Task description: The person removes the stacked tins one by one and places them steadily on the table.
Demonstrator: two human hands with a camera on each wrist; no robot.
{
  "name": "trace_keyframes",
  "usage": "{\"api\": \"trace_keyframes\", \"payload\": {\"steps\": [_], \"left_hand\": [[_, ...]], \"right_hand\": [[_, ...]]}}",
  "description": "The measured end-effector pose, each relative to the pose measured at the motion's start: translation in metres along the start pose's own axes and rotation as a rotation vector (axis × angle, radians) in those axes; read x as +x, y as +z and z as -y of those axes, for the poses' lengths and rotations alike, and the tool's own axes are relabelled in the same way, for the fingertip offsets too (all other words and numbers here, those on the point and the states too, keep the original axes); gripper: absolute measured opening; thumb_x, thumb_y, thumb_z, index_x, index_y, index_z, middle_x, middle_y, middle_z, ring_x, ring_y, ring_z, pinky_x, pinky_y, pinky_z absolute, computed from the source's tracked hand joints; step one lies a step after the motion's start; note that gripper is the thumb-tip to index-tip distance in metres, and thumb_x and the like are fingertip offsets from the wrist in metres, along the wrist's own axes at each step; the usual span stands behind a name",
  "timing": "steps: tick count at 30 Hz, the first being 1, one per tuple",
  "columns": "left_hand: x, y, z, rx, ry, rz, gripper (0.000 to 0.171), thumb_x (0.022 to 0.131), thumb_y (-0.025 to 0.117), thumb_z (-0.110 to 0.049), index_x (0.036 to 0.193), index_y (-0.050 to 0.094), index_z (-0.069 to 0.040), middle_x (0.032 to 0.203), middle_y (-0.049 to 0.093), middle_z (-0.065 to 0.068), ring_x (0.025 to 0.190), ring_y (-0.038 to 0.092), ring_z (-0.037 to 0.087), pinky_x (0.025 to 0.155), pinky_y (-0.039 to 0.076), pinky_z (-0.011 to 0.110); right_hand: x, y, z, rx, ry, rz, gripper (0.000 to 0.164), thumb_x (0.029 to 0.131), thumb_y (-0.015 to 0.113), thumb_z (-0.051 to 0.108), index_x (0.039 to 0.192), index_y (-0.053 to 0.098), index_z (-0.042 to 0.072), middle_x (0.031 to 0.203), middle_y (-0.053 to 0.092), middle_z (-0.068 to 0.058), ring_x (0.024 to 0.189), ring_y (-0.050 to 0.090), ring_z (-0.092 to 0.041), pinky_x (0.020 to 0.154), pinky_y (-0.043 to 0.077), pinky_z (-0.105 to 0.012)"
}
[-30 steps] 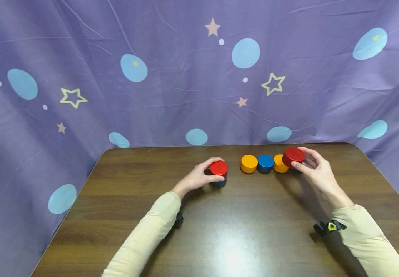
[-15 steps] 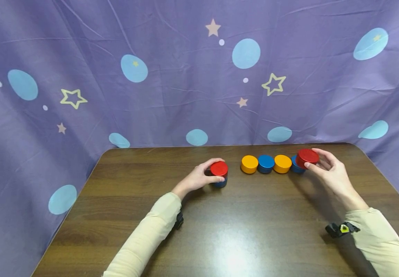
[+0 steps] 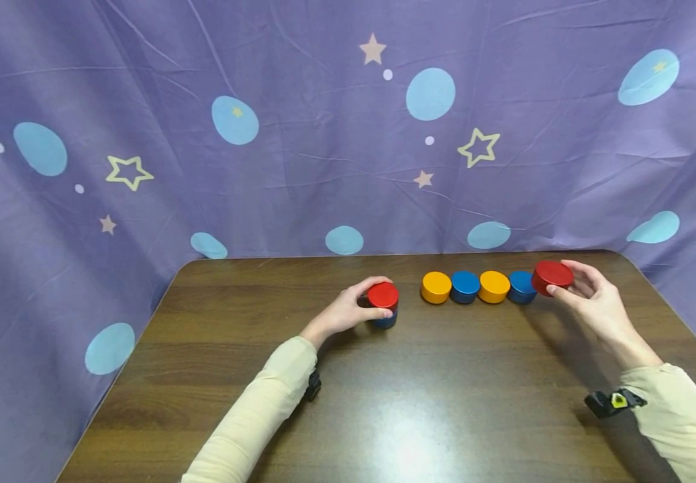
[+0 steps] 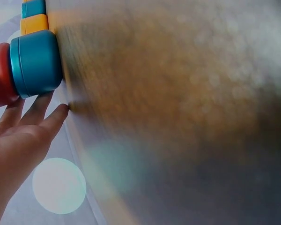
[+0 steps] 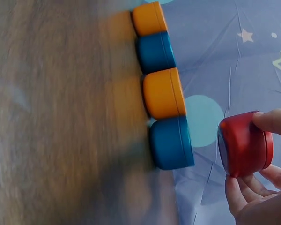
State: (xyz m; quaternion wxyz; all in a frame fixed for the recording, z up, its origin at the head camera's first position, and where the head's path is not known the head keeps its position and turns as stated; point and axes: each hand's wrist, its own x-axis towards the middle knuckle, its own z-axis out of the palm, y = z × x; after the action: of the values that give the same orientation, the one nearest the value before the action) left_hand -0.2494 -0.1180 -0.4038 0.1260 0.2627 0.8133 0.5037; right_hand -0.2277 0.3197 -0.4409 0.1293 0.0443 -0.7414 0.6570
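Observation:
At mid-table my left hand point(image 3: 348, 308) grips a red round tin point(image 3: 382, 295) that sits on top of a blue tin point(image 4: 40, 63). In the left wrist view some of its fingers lie beside the blue tin. My right hand point(image 3: 601, 305) pinches a second red tin point(image 5: 246, 144) between thumb and fingers, off the table. This tin is near the right end of a row, just past another blue tin point(image 3: 522, 287). The row also has a yellow tin point(image 3: 494, 287), a blue tin point(image 3: 465, 287) and a yellow tin point(image 3: 436, 288) at its left end.
A brown wooden table point(image 3: 251, 376) lies under everything, with its back edge close behind the row. Purple patterned cloth point(image 3: 299, 134) hangs behind it. Each wrist wears a dark strap, such as the right strap point(image 3: 613, 403).
My right hand has carried its red tin to the right along the row, uncovering the yellow and blue tins there. My left hand and its stack have stayed in place.

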Motion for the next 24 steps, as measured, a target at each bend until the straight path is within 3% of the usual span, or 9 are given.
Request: {"api": "trace_keyframes", "payload": {"steps": [5,7,17,24], "left_hand": [[0.0,0.0,0.0,0.002,-0.002,0.0,0.058,0.085,0.075,-0.011,0.137,0.05,-0.004,0.12,0.061,0.011,0.105,0.057,0.019,0.095,0.042,0.037],[0.0,0.0,0.0,0.0,-0.003,0.0,0.058,0.085,0.075,-0.01,0.137,0.05,-0.005,0.119,0.062,0.011,0.105,0.057,0.018,0.094,0.042,0.035],[0.0,0.001,0.0,-0.017,-0.002,0.003,0.058,0.085,0.075,-0.01,0.137,0.049,-0.002,0.119,0.062,0.011,0.105,0.058,0.02,0.094,0.042,0.036],[0.0,0.001,0.001,-0.025,-0.01,-0.002,0.055,0.085,0.075,-0.01,0.135,0.051,-0.007,0.118,0.062,0.01,0.103,0.058,0.018,0.092,0.043,0.034]], "right_hand": [[0.0,-0.005,-0.001,-0.001,0.012,-0.005,0.047,0.085,0.071,-0.003,0.121,0.057,0.023,0.105,0.061,0.02,0.094,0.058,0.011,0.077,0.045,-0.007],[-0.006,0.001,0.017,-0.027,0.038,-0.006,0.048,0.086,0.068,-0.006,0.119,0.055,0.026,0.102,0.059,0.024,0.092,0.056,0.013,0.076,0.044,-0.005],[-0.001,-0.013,0.006,-0.1,0.073,-0.011,0.049,0.086,0.068,-0.005,0.116,0.05,0.029,0.101,0.054,0.026,0.091,0.053,0.015,0.074,0.043,-0.005],[0.003,-0.016,-0.002,-0.23,0.101,-0.011,0.044,0.088,0.069,0.004,0.124,0.048,0.02,0.108,0.05,0.02,0.092,0.05,0.014,0.076,0.042,-0.005]]}}
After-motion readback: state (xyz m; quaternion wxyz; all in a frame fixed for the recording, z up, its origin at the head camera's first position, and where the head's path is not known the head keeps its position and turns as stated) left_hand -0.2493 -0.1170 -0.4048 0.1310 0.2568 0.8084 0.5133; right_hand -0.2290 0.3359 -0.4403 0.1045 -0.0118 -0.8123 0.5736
